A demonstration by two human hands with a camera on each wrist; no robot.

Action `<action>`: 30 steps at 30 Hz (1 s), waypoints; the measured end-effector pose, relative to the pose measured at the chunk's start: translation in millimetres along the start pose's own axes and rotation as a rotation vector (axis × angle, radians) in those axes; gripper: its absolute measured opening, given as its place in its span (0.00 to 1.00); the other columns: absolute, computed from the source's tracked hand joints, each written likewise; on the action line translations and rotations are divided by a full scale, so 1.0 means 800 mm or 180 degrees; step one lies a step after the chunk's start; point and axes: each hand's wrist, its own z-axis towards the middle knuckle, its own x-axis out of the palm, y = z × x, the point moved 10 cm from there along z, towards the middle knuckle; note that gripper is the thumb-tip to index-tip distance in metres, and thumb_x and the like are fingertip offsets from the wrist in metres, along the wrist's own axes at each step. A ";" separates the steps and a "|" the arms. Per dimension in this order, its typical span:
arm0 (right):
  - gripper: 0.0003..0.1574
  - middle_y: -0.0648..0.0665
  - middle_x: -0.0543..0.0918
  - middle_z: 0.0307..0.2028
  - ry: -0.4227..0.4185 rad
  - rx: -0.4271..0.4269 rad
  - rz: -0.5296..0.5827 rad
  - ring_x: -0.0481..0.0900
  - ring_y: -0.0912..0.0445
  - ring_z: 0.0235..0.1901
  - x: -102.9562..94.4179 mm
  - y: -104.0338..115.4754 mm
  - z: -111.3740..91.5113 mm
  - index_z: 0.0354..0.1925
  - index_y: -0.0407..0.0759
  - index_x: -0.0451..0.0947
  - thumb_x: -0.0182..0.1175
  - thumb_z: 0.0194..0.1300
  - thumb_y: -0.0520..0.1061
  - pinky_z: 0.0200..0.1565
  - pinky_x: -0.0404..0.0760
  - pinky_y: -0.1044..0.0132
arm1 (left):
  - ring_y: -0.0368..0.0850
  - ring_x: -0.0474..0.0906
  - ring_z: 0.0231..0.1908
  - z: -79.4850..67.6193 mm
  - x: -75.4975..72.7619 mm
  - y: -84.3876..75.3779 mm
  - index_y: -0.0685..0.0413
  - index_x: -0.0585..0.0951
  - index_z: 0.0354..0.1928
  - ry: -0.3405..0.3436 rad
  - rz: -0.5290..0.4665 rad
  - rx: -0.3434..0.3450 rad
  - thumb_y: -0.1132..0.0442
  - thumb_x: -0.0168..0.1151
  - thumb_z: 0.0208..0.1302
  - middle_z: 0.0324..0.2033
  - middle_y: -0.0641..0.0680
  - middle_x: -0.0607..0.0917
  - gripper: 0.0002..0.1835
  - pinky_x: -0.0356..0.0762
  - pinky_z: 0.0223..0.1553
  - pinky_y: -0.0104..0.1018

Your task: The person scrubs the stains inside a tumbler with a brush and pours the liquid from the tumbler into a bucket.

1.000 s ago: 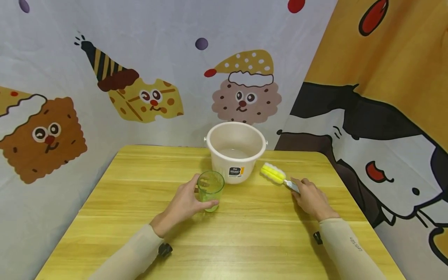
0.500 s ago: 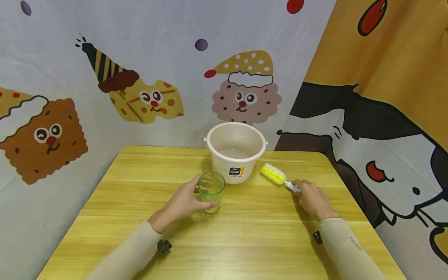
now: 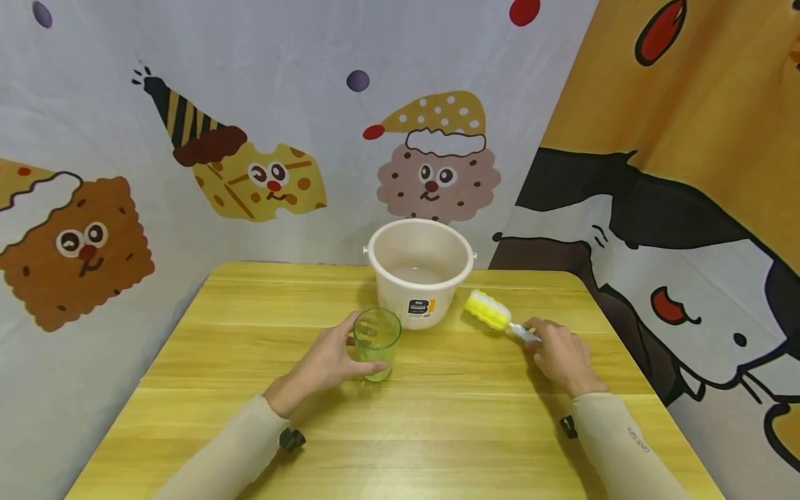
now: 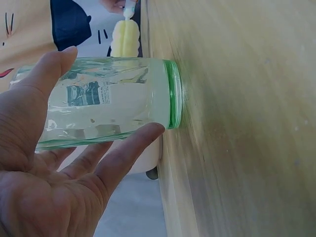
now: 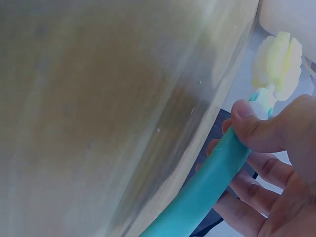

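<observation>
My left hand (image 3: 319, 361) is wrapped around a clear green drinking glass (image 3: 382, 340), thumb on the near side and fingers behind it. The glass stands upright, its thick green base touching the tabletop in the left wrist view. On the right, my right hand (image 3: 562, 355) grips a cup brush by its handle (image 5: 212, 180), which looks teal in the right wrist view. The brush's yellow and white sponge head (image 3: 487, 310) points away to the left, near the bucket. Part of the handle is hidden by the hand in the head view.
A cream plastic bucket (image 3: 390, 292) with a label stands at the back of the wooden table (image 3: 437, 437), just behind the glass and left of the brush head. Printed cartoon curtains (image 3: 300, 83) hang behind and beside the table.
Both hands stay nearly still. The brush's handle has shifted very slightly to the right and the head view has drifted a little. The glass keeps its place in the left hand.
</observation>
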 end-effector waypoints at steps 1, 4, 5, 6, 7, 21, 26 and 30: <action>0.20 0.39 0.95 0.45 -0.0037 0.0003 0.0005 0.84 0.49 0.30 -0.002 0.000 -0.001 0.63 0.45 0.89 0.77 0.76 0.38 0.26 0.76 0.57 | 0.56 0.91 0.68 0.000 0.000 0.000 0.40 0.75 0.83 -0.0004 0.0002 0.0002 0.45 0.94 0.59 0.67 0.50 0.93 0.52 0.91 0.71 0.61; 0.19 0.39 0.94 0.44 -0.0135 -0.0012 0.0015 0.84 0.49 0.30 -0.008 0.000 -0.003 0.63 0.47 0.89 0.76 0.78 0.38 0.26 0.75 0.58 | 0.57 0.91 0.67 0.000 -0.001 0.000 0.41 0.75 0.83 -0.0017 0.0020 0.0024 0.46 0.94 0.60 0.67 0.51 0.93 0.52 0.91 0.71 0.61; 0.18 0.39 0.94 0.44 -0.0165 -0.0015 0.0020 0.83 0.49 0.30 -0.009 0.001 -0.004 0.63 0.47 0.89 0.75 0.78 0.38 0.26 0.75 0.58 | 0.57 0.91 0.67 0.000 -0.001 0.000 0.42 0.75 0.82 -0.0017 0.0025 0.0031 0.46 0.94 0.60 0.67 0.51 0.93 0.52 0.91 0.71 0.61; 0.18 0.40 0.94 0.44 -0.0192 -0.0014 0.0030 0.83 0.49 0.30 -0.011 0.001 -0.005 0.63 0.48 0.89 0.75 0.78 0.38 0.25 0.74 0.58 | 0.57 0.91 0.67 0.000 -0.001 0.000 0.42 0.75 0.82 -0.0015 0.0025 0.0034 0.46 0.94 0.60 0.67 0.51 0.93 0.52 0.91 0.71 0.61; 0.18 0.40 0.94 0.44 -0.0226 -0.0016 0.0035 0.83 0.49 0.30 -0.012 0.001 -0.007 0.62 0.48 0.90 0.76 0.78 0.38 0.25 0.74 0.59 | 0.57 0.91 0.67 0.000 -0.001 0.000 0.42 0.75 0.82 -0.0014 0.0034 0.0036 0.46 0.94 0.60 0.67 0.51 0.93 0.52 0.91 0.71 0.61; 0.19 0.44 0.93 0.39 -0.1169 -0.0435 0.0074 0.76 0.56 0.21 -0.047 0.012 -0.027 0.56 0.51 0.94 0.82 0.71 0.36 0.20 0.66 0.63 | 0.60 0.92 0.66 -0.001 0.000 -0.001 0.44 0.75 0.81 -0.0064 0.0068 0.0092 0.47 0.94 0.60 0.66 0.53 0.93 0.51 0.93 0.67 0.61; 0.20 0.44 0.94 0.39 -0.1408 -0.0635 0.0046 0.78 0.55 0.20 -0.058 0.021 -0.032 0.55 0.51 0.94 0.83 0.68 0.35 0.19 0.63 0.67 | 0.61 0.93 0.63 -0.001 0.001 -0.001 0.44 0.73 0.82 -0.0089 0.0116 0.0119 0.47 0.94 0.61 0.67 0.55 0.92 0.52 0.95 0.64 0.58; 0.21 0.44 0.95 0.40 -0.1614 -0.0813 -0.0004 0.80 0.53 0.21 -0.066 0.029 -0.035 0.54 0.51 0.95 0.84 0.66 0.35 0.18 0.62 0.68 | 0.58 0.93 0.63 -0.001 0.000 -0.004 0.43 0.71 0.83 -0.0070 0.0133 0.0140 0.48 0.94 0.61 0.69 0.56 0.91 0.54 0.95 0.64 0.56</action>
